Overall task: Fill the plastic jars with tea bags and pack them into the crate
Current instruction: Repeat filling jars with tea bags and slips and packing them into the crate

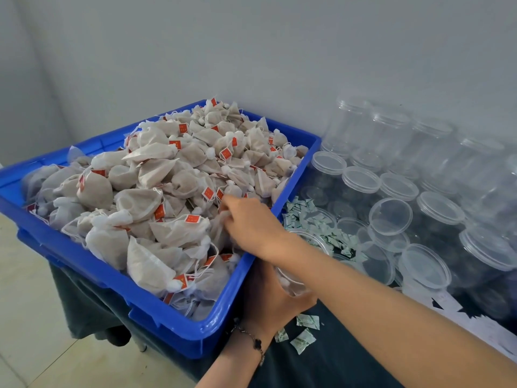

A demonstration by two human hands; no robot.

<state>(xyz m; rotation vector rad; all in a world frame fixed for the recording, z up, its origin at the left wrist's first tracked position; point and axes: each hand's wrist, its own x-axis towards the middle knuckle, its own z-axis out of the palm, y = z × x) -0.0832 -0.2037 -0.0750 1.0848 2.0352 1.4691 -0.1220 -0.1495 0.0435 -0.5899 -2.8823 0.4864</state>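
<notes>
Partly hidden, left hand (pixel 270 299) holds jar (pixel 291 281) under right forearm (pixel 363 287).

Blue crate (pixel 84 256), beige tea bags (pixel 156 175) with red tags (pixel 208 193), clear jars (pixel 361 191)

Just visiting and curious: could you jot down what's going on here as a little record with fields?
Activity: filling a jar with tea bags
Right hand: reaches into the blue crate, fingers curled on a tea bag
Left hand: grips a clear jar beside the crate
Tea bags: heaped high, red tags
Empty jars: rows at right, lidded
Small sachets: scattered on the dark cloth
</notes>
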